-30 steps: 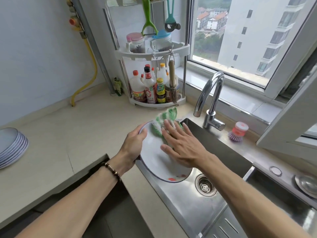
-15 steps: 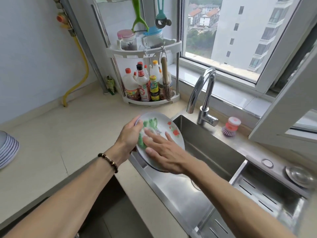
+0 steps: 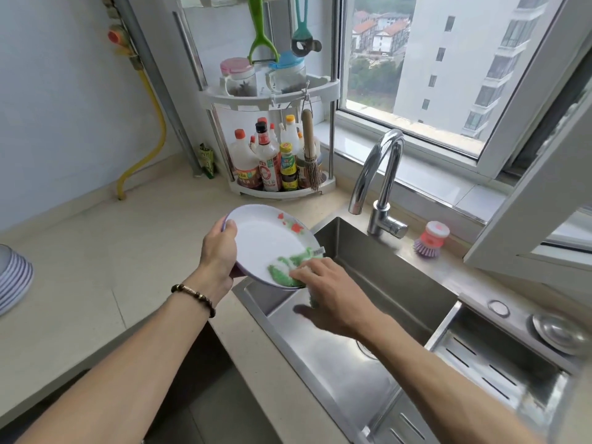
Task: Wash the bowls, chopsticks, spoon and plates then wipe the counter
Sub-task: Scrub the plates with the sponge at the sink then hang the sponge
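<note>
Scrubbing a plate [image 3: 266, 241], by the look of it, with the rest of the washing and the counter wipe not yet done. Held tilted over the near left corner of the sink [image 3: 397, 283], face up toward the camera, above the rim where sink meets counter [image 3: 96, 251]. Gripped at the left edge by the left hand [image 3: 221, 251], thumb over the rim, fingers curled under. Pressed at the lower right edge by a green cloth [image 3: 290, 262], pinched there by the right hand [image 3: 333, 293], fingers on top and thumb below so the cloth wraps over the rim. White inside, smooth, with a red and green print near the far edge and a purplish underside; a pale smear by the cloth, probably suds. Next, likely: working the cloth round the rim and back, turning the plate with the left hand, then rinsing under the tap [image 3: 381, 181], not running at present. Stacked plates [image 3: 14, 280] far left on the counter, whether clean or dirty impossible to tell
</note>
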### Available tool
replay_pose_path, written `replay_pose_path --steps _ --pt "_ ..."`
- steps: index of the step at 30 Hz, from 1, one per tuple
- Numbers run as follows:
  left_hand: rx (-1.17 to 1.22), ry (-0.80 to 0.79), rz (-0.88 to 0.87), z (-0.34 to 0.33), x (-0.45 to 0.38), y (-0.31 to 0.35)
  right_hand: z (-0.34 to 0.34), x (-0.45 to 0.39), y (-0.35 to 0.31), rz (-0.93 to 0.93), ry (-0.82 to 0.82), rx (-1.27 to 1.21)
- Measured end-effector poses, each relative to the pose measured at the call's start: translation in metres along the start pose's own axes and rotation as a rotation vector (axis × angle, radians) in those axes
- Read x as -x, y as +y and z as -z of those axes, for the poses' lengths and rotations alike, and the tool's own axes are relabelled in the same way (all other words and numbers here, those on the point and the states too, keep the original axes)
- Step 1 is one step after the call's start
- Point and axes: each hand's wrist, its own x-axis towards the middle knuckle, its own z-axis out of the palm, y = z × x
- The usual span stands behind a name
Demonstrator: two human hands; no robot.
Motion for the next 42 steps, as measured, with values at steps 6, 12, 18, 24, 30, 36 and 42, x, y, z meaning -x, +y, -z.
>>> replay_pose_path --steps 6,12,18,24,30,36,42 --pt "-0.555 -0.061 -0.140 0.017 -0.008 -0.009 -0.002 -0.004 0.016 0.119 0.201 0.288" --pt "-1.439 -0.557 -1.109 0.039 -0.007 -0.044 -0.001 -0.001 0.028 0.189 0.148 0.211" --pt "-1.296 -0.530 -1.059 0.019 -0.001 -0.039 0.002 -0.007 0.038 -0.107 0.316 0.077" --pt "-0.809 -0.388 -0.517 0.004 0.011 -0.028 0.008 -0.010 -0.006 -0.331 0.269 -0.661" --pt "-0.710 -0.432 -0.488 -0.011 0.029 -0.019 0.022 -0.041 -0.002 -0.618 0.380 -0.640" --pt "-0.719 -0.428 -0.504 -0.019 0.030 -0.010 0.001 -0.043 -0.028 -0.286 0.400 -0.432" --pt "-0.838 -0.437 -0.546 -0.013 0.038 -0.012 0.001 -0.046 -0.009 -0.498 0.458 -0.757"
